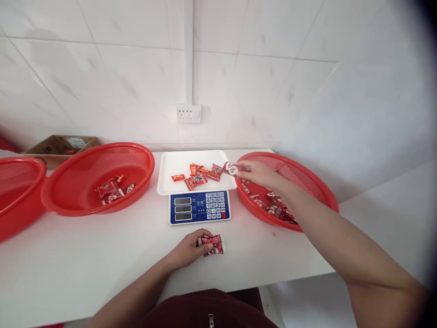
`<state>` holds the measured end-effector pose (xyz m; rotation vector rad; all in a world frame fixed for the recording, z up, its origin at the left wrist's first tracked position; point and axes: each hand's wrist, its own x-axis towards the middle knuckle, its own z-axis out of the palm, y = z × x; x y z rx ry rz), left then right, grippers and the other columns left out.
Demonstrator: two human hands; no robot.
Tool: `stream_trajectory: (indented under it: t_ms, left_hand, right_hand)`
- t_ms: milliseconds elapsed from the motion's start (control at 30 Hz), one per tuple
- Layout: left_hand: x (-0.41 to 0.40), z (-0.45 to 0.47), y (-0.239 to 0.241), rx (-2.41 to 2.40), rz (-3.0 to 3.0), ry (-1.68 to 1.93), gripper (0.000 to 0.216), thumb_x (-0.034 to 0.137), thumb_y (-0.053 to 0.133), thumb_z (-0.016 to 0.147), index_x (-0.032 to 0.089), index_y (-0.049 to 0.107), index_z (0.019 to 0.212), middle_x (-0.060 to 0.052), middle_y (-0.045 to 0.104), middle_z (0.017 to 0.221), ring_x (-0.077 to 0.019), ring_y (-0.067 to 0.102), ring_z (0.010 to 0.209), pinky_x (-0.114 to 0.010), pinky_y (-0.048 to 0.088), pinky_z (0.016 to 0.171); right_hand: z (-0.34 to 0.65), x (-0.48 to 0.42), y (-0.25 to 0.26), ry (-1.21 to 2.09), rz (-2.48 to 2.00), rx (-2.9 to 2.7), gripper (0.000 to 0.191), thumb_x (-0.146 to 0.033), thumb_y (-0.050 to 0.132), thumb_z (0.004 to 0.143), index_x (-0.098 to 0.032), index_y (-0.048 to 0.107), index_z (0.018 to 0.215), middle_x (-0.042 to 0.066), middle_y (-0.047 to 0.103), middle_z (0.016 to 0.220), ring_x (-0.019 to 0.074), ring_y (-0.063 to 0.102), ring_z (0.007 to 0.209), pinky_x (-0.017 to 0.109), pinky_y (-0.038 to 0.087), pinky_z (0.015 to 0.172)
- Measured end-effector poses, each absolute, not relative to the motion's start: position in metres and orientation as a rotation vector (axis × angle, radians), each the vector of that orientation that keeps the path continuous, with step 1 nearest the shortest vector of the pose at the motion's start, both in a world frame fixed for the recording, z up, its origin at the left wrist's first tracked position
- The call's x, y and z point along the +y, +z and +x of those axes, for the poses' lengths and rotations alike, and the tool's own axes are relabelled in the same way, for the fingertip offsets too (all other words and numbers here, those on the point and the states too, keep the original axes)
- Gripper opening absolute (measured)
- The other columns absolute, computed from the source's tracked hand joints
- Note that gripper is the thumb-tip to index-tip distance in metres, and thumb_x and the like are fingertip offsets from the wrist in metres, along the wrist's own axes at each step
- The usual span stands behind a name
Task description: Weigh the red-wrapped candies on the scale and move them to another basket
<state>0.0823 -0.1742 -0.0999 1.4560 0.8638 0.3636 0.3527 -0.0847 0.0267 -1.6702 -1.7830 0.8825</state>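
Note:
My left hand [191,248] is closed on a red snack packet [213,245] with white lettering, just in front of the scale. My right hand [254,173] pinches another wrapped snack [232,169], dark red with a pale patch, at the right edge of the white weighing tray [167,168]. Several red and orange packets [197,181] lie on that tray. Below it is the blue keypad panel [200,207] of the digital scale, its displays lit with digits too small to read surely. Under my right forearm, a red basket [327,191] holds many small wrapped snacks [272,209].
Left of the scale stands a red basket [61,191] with a few packets inside. Another red basket [20,200] is at the far left, and a cardboard box [51,160] sits behind. A wall socket [189,113] is above the white table [112,255]. A tiny scrap [274,234] lies near the right basket.

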Motion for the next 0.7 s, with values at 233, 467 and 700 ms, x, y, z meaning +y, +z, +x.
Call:
stream_trajectory:
  t_ms: [233,467,700]
  left_hand:
    - [-0.175,0.081,-0.103,0.88,1.453,0.366,0.036,0.044,0.057,0.078,0.017,0.054,0.102,-0.001,0.061,0.082,-0.0117,0.052,0.066,-0.025,0.042,0.064]
    - [-0.177,0.08,-0.104,0.847,1.475,0.39,0.031,0.039,0.057,0.079,0.017,0.056,0.101,-0.002,0.06,0.084,-0.0126,0.053,0.07,-0.026,0.043,0.067]
    - [-0.175,0.084,-0.107,0.822,1.44,0.432,0.029,0.038,0.058,0.079,0.018,0.057,0.099,-0.001,0.059,0.082,-0.0116,0.053,0.068,-0.026,0.044,0.067]
  right_hand:
    - [0.279,-0.072,0.035,0.498,-1.657,-2.019,0.045,-0.034,0.054,0.083,-0.021,0.049,0.126,0.013,0.061,0.115,0.021,0.062,0.083,0.031,0.048,0.065]
    - [0.271,-0.16,-0.007,0.5,-1.538,-2.038,0.028,-0.036,0.042,0.089,-0.021,0.061,0.076,-0.001,0.062,0.065,0.0128,0.053,0.056,0.023,0.038,0.053]
    - [0.271,-0.228,-0.107,0.949,-1.697,-1.521,0.039,-0.047,0.038,0.086,-0.021,0.046,0.059,-0.003,0.051,0.049,0.0135,0.05,0.049,0.023,0.039,0.05]
